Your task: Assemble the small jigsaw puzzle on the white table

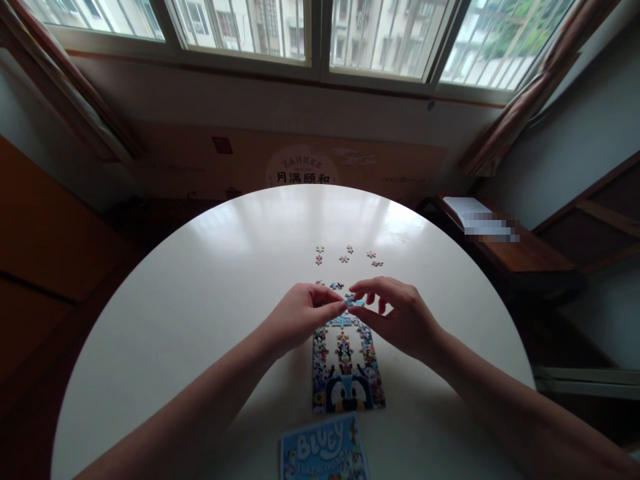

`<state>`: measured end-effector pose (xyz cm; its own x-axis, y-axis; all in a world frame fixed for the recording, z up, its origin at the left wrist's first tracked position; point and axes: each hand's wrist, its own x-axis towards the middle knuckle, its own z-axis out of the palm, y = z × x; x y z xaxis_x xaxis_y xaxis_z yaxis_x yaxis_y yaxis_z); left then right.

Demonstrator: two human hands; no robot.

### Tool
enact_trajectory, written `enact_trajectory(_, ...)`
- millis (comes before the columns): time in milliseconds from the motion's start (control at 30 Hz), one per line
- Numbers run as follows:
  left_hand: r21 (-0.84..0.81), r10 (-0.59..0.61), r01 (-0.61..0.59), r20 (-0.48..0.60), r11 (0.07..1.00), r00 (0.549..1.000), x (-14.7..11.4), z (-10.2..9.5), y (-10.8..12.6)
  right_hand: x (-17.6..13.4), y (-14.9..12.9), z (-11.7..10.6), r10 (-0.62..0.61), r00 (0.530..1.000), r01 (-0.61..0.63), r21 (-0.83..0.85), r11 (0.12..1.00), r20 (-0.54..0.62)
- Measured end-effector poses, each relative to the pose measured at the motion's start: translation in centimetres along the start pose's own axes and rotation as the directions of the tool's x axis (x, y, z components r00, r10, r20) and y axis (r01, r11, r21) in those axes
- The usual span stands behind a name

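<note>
A partly assembled jigsaw puzzle [350,390] lies on the white table, with a blue cartoon dog face at its near end and gaps in its middle. Over its far end, my left hand [305,312] pinches a small bluish puzzle piece [350,299] between thumb and fingertips. My right hand [395,308] is at the other side of that piece, thumb and fingers apart and curved around it. Whether the right fingertips touch the piece is hard to see. Part of the puzzle's far end is hidden behind both hands.
Loose puzzle pieces [344,259] lie scattered beyond my hands, several in all. A blue "Bluey" picture card or box [323,447] sits at the near side of the round table [175,320]. Right of the table, papers [470,208] rest on a wooden bench [515,257].
</note>
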<state>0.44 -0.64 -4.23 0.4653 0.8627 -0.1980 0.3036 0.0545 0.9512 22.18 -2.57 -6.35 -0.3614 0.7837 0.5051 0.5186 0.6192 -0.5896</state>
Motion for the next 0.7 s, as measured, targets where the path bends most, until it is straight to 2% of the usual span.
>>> enact_trajectory(100, 0.009, 0.008, -0.008, -0.038, 1.000, 0.999, 0.05, 0.08, -0.17, -0.16, -0.24, 0.48, 0.027, 0.999, -0.026, 0.048, 0.998, -0.023)
enact_trajectory(167, 0.020, 0.031, -0.030, -0.056, 0.999, 0.998, 0.10, 0.13, -0.31, -0.11, -0.42, 0.67, 0.078, 0.997, -0.073, 0.146, 0.987, -0.027)
enact_trajectory(300, 0.034, 0.072, -0.070, -0.066, 0.997, 0.995, 0.13, 0.19, -0.38, 0.22, -0.52, 0.84, 0.272, 0.962, -0.259, 0.391, 0.883, 0.024)
enact_trajectory(367, 0.049, 0.064, -0.060, -0.073, 0.997, 0.995, 0.07, 0.20, -0.26, 0.28, -0.45, 0.87, 0.317, 0.946, -0.311, 0.449, 0.838, 0.066)
enact_trajectory(500, 0.006, -0.001, 0.002, -0.080, 1.000, 0.997, -0.07, 0.25, 0.08, 0.10, -0.40, 1.02, 0.294, 0.950, -0.310, 0.442, 0.842, 0.107)
enact_trajectory(700, -0.091, -0.104, 0.100, -0.041, 0.991, 0.994, 0.02, 0.32, 0.14, 0.02, -0.76, 0.75, 0.151, 0.983, -0.173, 0.250, 0.953, 0.103)
